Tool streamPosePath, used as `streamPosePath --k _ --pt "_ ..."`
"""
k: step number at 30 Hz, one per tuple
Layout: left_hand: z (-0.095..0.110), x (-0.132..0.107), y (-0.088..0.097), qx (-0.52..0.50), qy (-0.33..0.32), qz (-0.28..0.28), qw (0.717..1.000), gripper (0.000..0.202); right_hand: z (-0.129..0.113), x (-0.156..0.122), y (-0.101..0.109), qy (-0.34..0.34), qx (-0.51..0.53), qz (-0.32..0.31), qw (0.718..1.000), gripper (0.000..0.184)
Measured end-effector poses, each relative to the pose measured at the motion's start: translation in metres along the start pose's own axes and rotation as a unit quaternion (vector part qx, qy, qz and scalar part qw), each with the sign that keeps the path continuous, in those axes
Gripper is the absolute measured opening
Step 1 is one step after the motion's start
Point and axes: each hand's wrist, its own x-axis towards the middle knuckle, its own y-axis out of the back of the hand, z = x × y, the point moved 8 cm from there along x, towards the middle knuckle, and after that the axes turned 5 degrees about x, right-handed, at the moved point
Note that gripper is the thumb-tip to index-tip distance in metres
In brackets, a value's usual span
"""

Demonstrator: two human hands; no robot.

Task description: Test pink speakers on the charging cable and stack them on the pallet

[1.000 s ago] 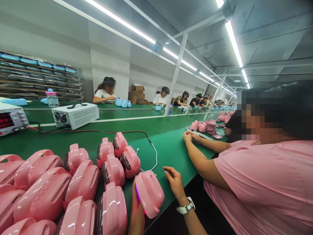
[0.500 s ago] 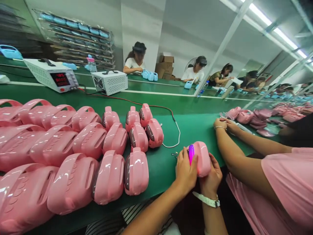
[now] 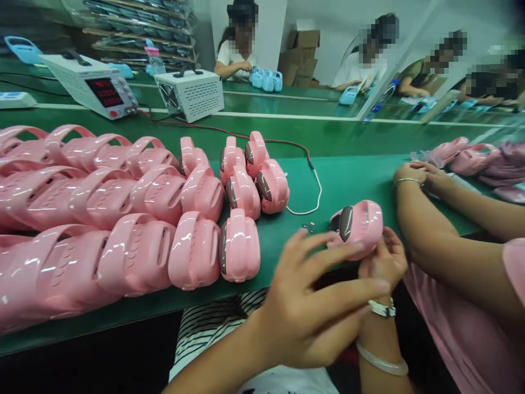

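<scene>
In the head view, the green table (image 3: 348, 175) has its near edge slanting up from the lower left to the wearer's lap. A pink case (image 3: 367, 227) is held just over this near edge, its dark window turned left. The right hand (image 3: 383, 262) has its grip clamped on the case from the right and below, with a white-strapped watch (image 3: 381, 309) at the wrist. The left hand (image 3: 307, 312) is blurred in front of it, grip loose with fingers spread apart; whether a fingertip touches the case, I cannot tell.

Rows of pink cases (image 3: 135, 238) fill the table's left part, the front row standing close along the near edge. Between these and the held case lies a narrow bare strip with some small parts (image 3: 308, 227). The widest open room is beyond the held case, from the white cable (image 3: 319, 197) right to a co-worker's hands (image 3: 429, 175); a heap of pink parts (image 3: 488, 161) lies past those.

Farther toward the table's far edge stand a power supply (image 3: 77, 79) and a vented box (image 3: 200, 93). The supply's display (image 3: 105, 92) shows red digits, too blurred to read surely.
</scene>
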Motion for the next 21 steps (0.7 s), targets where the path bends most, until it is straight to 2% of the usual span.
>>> streamPosePath --k 2,3,5,6,7,8,10,11,13,15,17,19,21 --pt "-0.006 -0.017 0.05 0.055 0.046 0.117 0.991 0.03 -0.024 -0.015 0.004 0.044 0.016 0.023 0.999 0.035" --pt "-0.016 -0.024 0.064 0.078 0.089 0.141 0.983 0.039 -0.042 -0.026 0.004 0.085 0.019 0.028 0.996 0.032" --pt "-0.039 -0.034 0.072 0.117 0.162 0.125 0.972 0.055 -0.072 -0.056 -0.01 0.147 0.019 -0.014 0.989 0.027" --pt "-0.047 -0.037 0.069 0.138 0.183 0.107 0.967 0.058 -0.076 -0.07 -0.026 0.122 0.009 -0.078 0.989 0.026" --pt "-0.053 -0.039 0.066 0.158 0.196 0.096 0.963 0.059 -0.07 -0.084 -0.046 0.059 -0.007 -0.163 0.985 0.025" --pt "-0.056 -0.041 0.063 0.168 0.2 0.099 0.96 0.059 -0.056 -0.101 -0.067 -0.036 -0.023 -0.255 0.966 0.026" --pt "-0.056 -0.046 0.062 0.145 0.204 0.139 0.958 0.062 -0.021 -0.139 -0.096 -0.235 -0.037 -0.395 0.887 0.03" --pt "-0.054 -0.049 0.061 0.123 0.205 0.158 0.958 0.065 -0.007 -0.154 -0.104 -0.31 -0.031 -0.432 0.846 0.034" --pt "-0.049 -0.054 0.06 0.075 0.205 0.186 0.958 0.069 0.012 -0.169 -0.113 -0.402 -0.004 -0.458 0.793 0.041" --pt "-0.044 -0.059 0.058 0.032 0.204 0.208 0.956 0.07 0.022 -0.173 -0.116 -0.449 0.009 -0.467 0.762 0.045" --pt "-0.038 -0.063 0.057 0.013 0.206 0.225 0.952 0.071 0.025 -0.173 -0.114 -0.477 0.012 -0.47 0.742 0.047" --pt "-0.037 -0.063 0.052 -0.019 0.213 0.21 0.954 0.069 0.024 -0.169 -0.11 -0.492 0.007 -0.468 0.734 0.048" --pt "-0.043 -0.064 0.048 -0.081 0.235 0.201 0.948 0.055 0.021 -0.164 -0.106 -0.495 -0.008 -0.463 0.735 0.047"
